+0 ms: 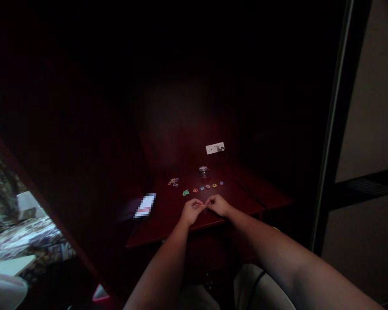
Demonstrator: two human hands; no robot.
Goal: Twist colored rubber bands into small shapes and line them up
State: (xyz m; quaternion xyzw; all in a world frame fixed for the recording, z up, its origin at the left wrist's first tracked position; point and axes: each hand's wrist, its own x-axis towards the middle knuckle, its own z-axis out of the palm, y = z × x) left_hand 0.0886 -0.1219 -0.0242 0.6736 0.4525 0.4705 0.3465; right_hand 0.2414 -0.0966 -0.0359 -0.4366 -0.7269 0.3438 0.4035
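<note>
My left hand (193, 210) and my right hand (217, 205) meet close to the table's front edge. Both are closed, fingertips pinching a small yellowish thing (205, 206) between them, too small to make out its kind. Just beyond them runs a row of small coloured pieces, perhaps elastic bands: a green bunch (186, 193), an orange piece (195, 190), a blue one (202, 188), a pink one (208, 187), a yellow one (214, 185) and a purple one (221, 183). Farther left lies a loose cluster of thin coloured loops (173, 181).
A clear lidded jar (203, 173) stands behind the row on the dark red table (245, 196). To the left lies a phone (145, 206) with a blurred lit screen. From the wall socket (215, 148), a black cable (242, 183) runs down across the right side.
</note>
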